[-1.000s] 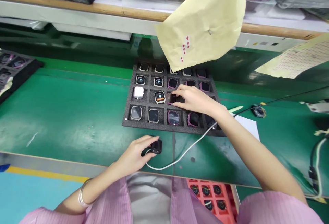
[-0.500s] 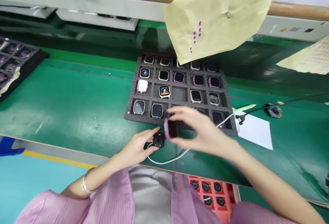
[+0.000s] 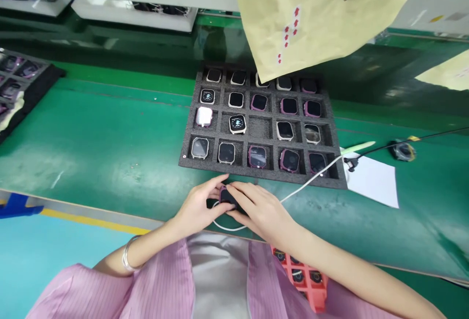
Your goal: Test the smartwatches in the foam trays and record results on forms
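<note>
A purple-cased smartwatch body [image 3: 226, 195] without a strap is between my two hands, close to the front edge of the bench. My left hand [image 3: 201, 205] is closed around its left side, where the small black charging block lies, now mostly hidden by the watch and fingers. My right hand [image 3: 262, 205] grips the watch from the right, fingers over its dark screen. A white cable [image 3: 229, 228] loops below my hands and runs off to the right. Behind them lies a dark foam tray [image 3: 216, 166] of similar watches, one with a lit dial [image 3: 238, 123].
Yellow paper [image 3: 322, 21] hangs over the tray's back edge. To the right are white paper [image 3: 377, 182], a green pen-like stick [image 3: 357, 148] and a dark coiled item [image 3: 403, 151]. Another foam tray [image 3: 38, 92] is at far left; a red tray [image 3: 315, 294] sits below the bench edge.
My right hand has moved left and brought the purple watch onto the black block in my left hand. The lit watch in the tray shows a different screen. The view has shifted slightly.
</note>
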Tool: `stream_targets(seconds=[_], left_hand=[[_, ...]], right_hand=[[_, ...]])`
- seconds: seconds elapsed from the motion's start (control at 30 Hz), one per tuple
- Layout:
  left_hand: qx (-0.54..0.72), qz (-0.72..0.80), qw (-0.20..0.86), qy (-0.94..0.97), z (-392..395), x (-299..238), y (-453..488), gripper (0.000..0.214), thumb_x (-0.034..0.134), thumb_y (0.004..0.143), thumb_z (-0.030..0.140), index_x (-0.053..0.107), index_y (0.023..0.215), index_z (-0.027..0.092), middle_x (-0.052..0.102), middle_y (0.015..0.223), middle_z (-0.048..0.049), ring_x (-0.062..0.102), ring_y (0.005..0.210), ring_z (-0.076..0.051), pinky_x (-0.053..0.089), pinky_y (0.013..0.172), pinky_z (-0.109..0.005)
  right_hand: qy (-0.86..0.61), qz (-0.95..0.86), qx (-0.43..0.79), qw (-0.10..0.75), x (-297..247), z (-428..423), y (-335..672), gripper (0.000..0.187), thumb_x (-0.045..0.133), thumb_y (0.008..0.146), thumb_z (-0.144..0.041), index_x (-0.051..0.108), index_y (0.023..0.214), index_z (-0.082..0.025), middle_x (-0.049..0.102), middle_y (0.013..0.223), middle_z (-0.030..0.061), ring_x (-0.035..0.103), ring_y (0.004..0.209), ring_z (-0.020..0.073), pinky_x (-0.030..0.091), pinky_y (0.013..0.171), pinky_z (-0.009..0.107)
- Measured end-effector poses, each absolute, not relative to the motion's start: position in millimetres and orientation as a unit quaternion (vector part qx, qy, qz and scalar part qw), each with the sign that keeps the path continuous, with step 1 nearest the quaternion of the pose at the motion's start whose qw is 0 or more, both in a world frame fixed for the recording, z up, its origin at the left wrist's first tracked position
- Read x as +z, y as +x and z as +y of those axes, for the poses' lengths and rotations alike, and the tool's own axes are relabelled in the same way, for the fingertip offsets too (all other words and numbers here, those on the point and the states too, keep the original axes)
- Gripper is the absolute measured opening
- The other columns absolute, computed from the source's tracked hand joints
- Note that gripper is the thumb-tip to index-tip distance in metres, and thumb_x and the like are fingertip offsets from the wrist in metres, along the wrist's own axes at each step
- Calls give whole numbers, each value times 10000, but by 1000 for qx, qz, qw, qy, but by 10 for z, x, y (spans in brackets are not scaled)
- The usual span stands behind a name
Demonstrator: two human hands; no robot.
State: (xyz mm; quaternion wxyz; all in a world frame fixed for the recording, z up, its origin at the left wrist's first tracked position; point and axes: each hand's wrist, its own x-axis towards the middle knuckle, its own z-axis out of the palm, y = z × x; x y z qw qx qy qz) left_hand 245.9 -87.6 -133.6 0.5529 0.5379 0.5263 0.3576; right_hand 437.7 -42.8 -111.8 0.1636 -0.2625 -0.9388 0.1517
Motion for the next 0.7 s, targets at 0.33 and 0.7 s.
stream_targets(seconds=[0.33,0.7], left_hand=[[372,526,544,537,-868,-1362,2501,515,675,790,192,494,1271,212,688,984,-21,691,897,-157,577,852,-308],[361,524,555,536,-852,-1334,2488,529,692,775,186,475,1256,235,671,1000,-18,689,916,-168,580,842,-316]], right_hand=[[-273,-908,245,205,-1258,-432,4428,371,516,952,-265,496,1289,-112,585,1180,172,599,1094,267,571,872,399],[-271,-889,284,235,-1312,-393,4400,368,601,919,-317,522,1244,-161,604,1131,145,624,1014,260,576,821,411]])
